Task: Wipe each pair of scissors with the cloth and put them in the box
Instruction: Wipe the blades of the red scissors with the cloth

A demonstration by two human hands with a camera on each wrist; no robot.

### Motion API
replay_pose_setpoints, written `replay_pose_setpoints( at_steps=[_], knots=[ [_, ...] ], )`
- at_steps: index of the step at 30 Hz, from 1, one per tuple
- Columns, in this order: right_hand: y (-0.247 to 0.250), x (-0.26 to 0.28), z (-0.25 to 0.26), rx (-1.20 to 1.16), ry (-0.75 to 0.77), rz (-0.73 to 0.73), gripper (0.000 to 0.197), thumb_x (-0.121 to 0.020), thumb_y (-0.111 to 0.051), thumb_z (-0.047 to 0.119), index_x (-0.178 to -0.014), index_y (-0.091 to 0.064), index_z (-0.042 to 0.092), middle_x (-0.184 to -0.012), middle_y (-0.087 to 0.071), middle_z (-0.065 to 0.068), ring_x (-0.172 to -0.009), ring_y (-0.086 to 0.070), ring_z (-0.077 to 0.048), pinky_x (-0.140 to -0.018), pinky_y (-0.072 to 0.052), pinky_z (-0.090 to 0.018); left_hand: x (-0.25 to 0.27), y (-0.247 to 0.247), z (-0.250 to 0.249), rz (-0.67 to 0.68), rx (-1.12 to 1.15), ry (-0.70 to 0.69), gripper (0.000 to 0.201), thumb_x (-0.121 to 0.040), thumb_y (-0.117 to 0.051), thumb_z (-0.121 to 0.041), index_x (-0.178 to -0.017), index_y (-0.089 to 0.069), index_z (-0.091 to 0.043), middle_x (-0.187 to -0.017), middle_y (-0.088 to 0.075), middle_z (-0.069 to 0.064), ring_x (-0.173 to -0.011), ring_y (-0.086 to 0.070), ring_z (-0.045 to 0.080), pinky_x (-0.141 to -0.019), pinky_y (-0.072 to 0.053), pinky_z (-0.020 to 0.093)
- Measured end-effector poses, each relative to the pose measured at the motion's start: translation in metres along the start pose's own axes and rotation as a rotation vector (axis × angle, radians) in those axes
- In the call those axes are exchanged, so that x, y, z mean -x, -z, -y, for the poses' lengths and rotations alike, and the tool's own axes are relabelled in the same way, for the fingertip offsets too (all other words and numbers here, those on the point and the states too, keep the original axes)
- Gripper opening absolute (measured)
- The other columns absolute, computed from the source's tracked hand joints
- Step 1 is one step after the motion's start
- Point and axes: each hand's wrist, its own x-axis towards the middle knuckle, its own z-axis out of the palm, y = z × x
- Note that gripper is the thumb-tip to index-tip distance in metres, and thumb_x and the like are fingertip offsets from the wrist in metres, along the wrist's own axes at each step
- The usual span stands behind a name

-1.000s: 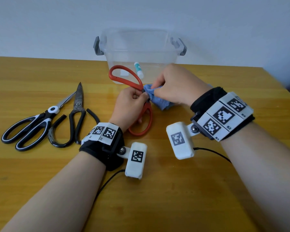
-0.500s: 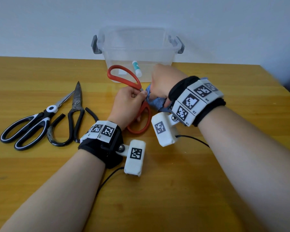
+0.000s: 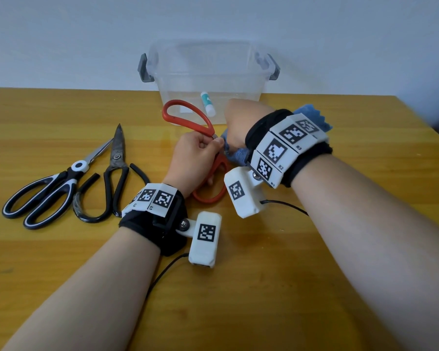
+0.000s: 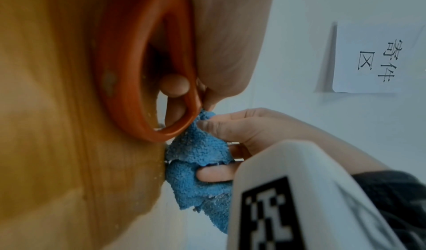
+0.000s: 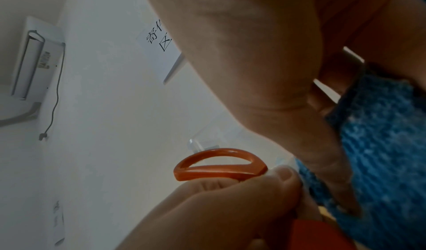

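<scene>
My left hand (image 3: 197,154) grips the red-handled scissors (image 3: 185,116) near their pivot, handles spread, one loop raised toward the box and the other (image 4: 129,72) low by the table. My right hand (image 3: 238,127) holds the blue cloth (image 4: 198,163) bunched against the scissors right beside the left fingers; the blades are hidden under the cloth. The cloth (image 5: 380,144) also shows past the right wrist (image 3: 312,117). The clear plastic box (image 3: 208,69) with grey latches stands behind the hands.
Two more pairs lie on the wooden table (image 3: 264,287) at the left: black-and-white scissors (image 3: 46,188) and black metal shears (image 3: 114,173). A small white and teal tube (image 3: 207,102) lies in the box. A paper sign (image 4: 378,57) hangs on the white wall.
My right hand has turned over the cloth and slid left along the scissors, its wrist swinging in toward the left hand. The left hand and scissors stay nearly still.
</scene>
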Motion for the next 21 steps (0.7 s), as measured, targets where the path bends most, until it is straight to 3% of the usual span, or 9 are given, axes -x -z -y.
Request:
replay_pose_setpoints(
  at_steps=[3, 4, 6, 8, 11, 13, 15, 17, 21],
  knots=[
    [-0.005, 0.001, -0.008, -0.030, -0.029, 0.074, 0.037, -0.103, -0.052, 0.012, -0.070, -0.037, 0.009, -0.076, -0.041, -0.011, -0.084, -0.054, -0.030, -0.076, -0.035, -0.029, -0.001, -0.001, 0.002, 0.003, 0.023, 0.002, 0.037, -0.106, -0.055, -0.022, -0.083, -0.068, 0.004, -0.048, -0.064, 0.005, -0.031, -0.049, 0.017, -0.036, -0.037, 0.022],
    [-0.007, 0.001, -0.011, -0.070, -0.031, 0.073, 0.028, -0.102, -0.055, 0.011, -0.076, -0.043, 0.006, -0.078, -0.040, -0.011, -0.096, -0.053, -0.031, -0.081, -0.033, -0.029, -0.001, -0.001, 0.003, 0.005, 0.038, 0.002, 0.037, -0.106, -0.055, -0.022, -0.085, -0.069, 0.004, -0.051, -0.066, 0.007, -0.031, -0.048, 0.018, -0.036, -0.037, 0.022],
    [-0.009, 0.004, -0.020, -0.120, -0.015, 0.016, 0.013, -0.096, -0.064, 0.016, -0.105, -0.054, 0.014, -0.091, -0.046, -0.008, -0.096, -0.047, -0.025, -0.081, -0.036, -0.033, -0.002, -0.001, 0.003, 0.004, 0.062, 0.002, 0.037, -0.106, -0.056, -0.023, -0.086, -0.068, 0.005, -0.059, -0.069, 0.015, -0.030, -0.047, 0.018, -0.037, -0.037, 0.023],
    [-0.011, 0.004, -0.027, -0.114, -0.006, 0.003, 0.033, -0.093, -0.066, 0.018, -0.126, -0.059, 0.015, -0.105, -0.050, -0.011, -0.099, -0.054, -0.028, -0.080, -0.038, -0.035, -0.001, -0.001, 0.002, 0.000, 0.068, 0.009, 0.037, -0.106, -0.057, -0.024, -0.086, -0.067, 0.005, -0.063, -0.070, 0.018, -0.031, -0.047, 0.018, -0.037, -0.038, 0.024],
    [-0.016, -0.001, -0.034, -0.117, -0.041, 0.030, 0.036, -0.092, -0.068, 0.017, -0.127, -0.060, 0.012, -0.104, -0.048, -0.010, -0.118, -0.060, -0.038, -0.080, -0.040, -0.037, 0.000, -0.002, 0.001, -0.015, 0.086, 0.029, 0.036, -0.105, -0.058, -0.025, -0.089, -0.065, 0.006, -0.056, -0.066, 0.011, -0.030, -0.047, 0.017, -0.035, -0.037, 0.024],
    [-0.014, -0.001, -0.040, -0.124, -0.068, 0.062, 0.028, -0.087, -0.073, 0.021, -0.113, -0.061, 0.018, -0.100, -0.050, -0.007, -0.116, -0.061, -0.038, -0.079, -0.043, -0.038, 0.000, -0.002, 0.000, -0.033, 0.112, 0.054, 0.035, -0.105, -0.059, -0.025, -0.092, -0.064, 0.007, -0.053, -0.065, 0.003, -0.029, -0.046, 0.017, -0.034, -0.036, 0.022],
    [-0.008, 0.001, -0.049, -0.156, -0.099, 0.070, 0.026, -0.083, -0.076, 0.026, -0.099, -0.057, 0.020, -0.098, -0.056, -0.006, -0.109, -0.065, -0.036, -0.079, -0.051, -0.042, 0.000, -0.002, -0.002, -0.056, 0.153, 0.076, 0.034, -0.105, -0.058, -0.026, -0.094, -0.062, 0.006, -0.058, -0.069, 0.006, -0.029, -0.046, 0.018, -0.034, -0.035, 0.023],
    [-0.001, 0.004, -0.061, -0.260, -0.136, 0.011, 0.020, -0.086, -0.071, 0.023, -0.098, -0.060, 0.011, -0.100, -0.065, -0.009, -0.100, -0.070, -0.036, -0.081, -0.060, -0.045, 0.000, -0.001, -0.004, -0.088, 0.242, 0.102, 0.032, -0.106, -0.056, -0.026, -0.095, -0.060, 0.004, -0.068, -0.073, 0.016, -0.030, -0.046, 0.019, -0.035, -0.035, 0.023],
    [0.004, 0.009, -0.080, -0.632, -0.242, -0.145, 0.026, -0.093, -0.057, 0.020, -0.107, -0.069, 0.002, -0.100, -0.069, -0.015, -0.060, -0.074, -0.036, -0.062, -0.063, -0.055, 0.002, 0.003, -0.011, -0.185, 0.509, 0.155, 0.027, -0.106, -0.056, -0.023, -0.090, -0.056, -0.001, -0.071, -0.073, 0.013, -0.038, -0.058, 0.019, -0.032, -0.035, 0.023]
  ],
)
